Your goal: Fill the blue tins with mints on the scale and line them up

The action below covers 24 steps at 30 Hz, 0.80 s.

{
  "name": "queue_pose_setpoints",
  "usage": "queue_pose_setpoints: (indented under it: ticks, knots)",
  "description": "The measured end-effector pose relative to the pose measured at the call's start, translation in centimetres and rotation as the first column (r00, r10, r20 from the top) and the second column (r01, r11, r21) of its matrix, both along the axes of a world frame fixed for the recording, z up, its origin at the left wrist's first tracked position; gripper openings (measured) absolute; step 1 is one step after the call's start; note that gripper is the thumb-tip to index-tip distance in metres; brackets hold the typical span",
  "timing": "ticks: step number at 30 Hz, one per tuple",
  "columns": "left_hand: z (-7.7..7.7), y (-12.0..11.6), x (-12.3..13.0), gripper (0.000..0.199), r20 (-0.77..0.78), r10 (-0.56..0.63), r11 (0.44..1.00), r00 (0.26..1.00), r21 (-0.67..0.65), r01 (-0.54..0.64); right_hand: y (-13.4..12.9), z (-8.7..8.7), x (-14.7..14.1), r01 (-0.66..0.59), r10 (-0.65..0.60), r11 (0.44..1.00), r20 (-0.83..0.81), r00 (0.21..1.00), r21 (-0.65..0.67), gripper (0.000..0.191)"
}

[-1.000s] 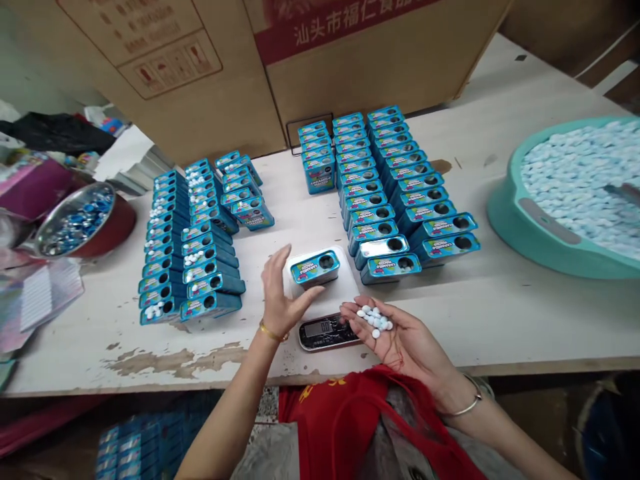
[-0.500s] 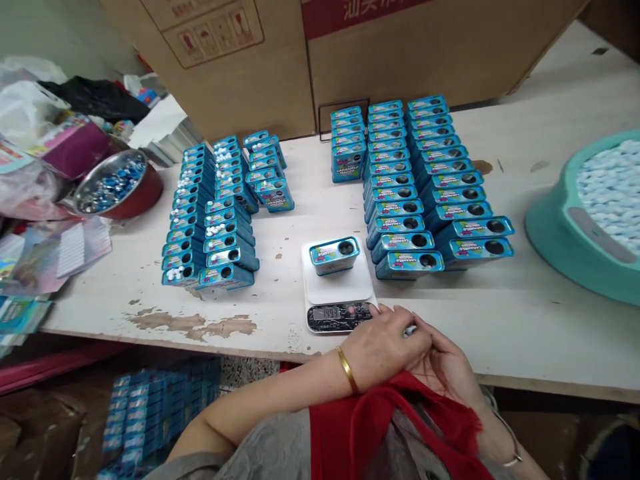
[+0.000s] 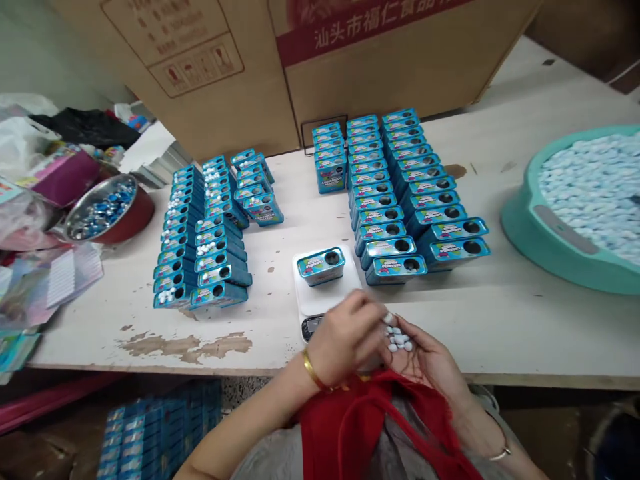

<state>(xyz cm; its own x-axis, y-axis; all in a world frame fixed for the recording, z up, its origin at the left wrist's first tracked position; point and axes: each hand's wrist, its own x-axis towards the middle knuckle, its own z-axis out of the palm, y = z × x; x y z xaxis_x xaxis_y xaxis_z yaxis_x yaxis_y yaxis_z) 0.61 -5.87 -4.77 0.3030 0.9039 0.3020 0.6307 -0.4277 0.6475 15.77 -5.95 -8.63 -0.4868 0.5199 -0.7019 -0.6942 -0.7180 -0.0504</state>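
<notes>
At the table's front edge, your left hand (image 3: 345,337) is drawn into a tight pinch above your right hand (image 3: 425,363), and its fingertips (image 3: 373,308) seem to grip a single white mint (image 3: 388,319). Your right hand lies open, palm up and slightly cupped, with a small heap of mints (image 3: 399,341) on it. The tin (image 3: 321,265) sits on the white scale (image 3: 327,297), ahead of both hands and up and to the left of the pinch. Your left hand is the nearer, just short of it. The tin's long axis runs crosswise, rising slightly to the right, with its round lid hole (image 3: 331,257) at the right end. Your left hand hides most of the scale's readout. Rows of tins (image 3: 220,267) stand on the table (image 3: 270,300) to both sides, and a teal tub (image 3: 520,223) full of pale mints sits at the far right.
</notes>
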Motion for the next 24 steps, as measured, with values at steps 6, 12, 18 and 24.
queue_pose_setpoints:
  ticks: [6,12,18,24]
  knots:
    - [3.0,4.2,-4.8,0.008,-0.081,0.221,0.972,0.972,0.101,-0.213,0.6,1.0,-0.8,0.012,-0.012,1.000,0.056,0.998,-0.009,0.021]
    - [2.8,5.5,-5.7,0.011,-0.253,0.212,0.977,0.944,0.053,-0.206,0.8,0.7,-0.4,0.026,-0.025,1.000,0.046,0.999,-0.010,0.019]
    - [4.5,4.6,-7.0,0.012,-0.124,0.312,0.943,0.942,0.164,-0.290,1.2,0.5,-0.1,0.002,0.002,0.999,0.104,0.995,-0.039,0.015]
    - [3.8,2.3,-10.3,0.014,-0.017,0.582,0.802,0.813,0.174,-0.571,1.2,-0.7,0.9,-0.054,0.061,0.997,0.121,0.991,-0.059,0.012]
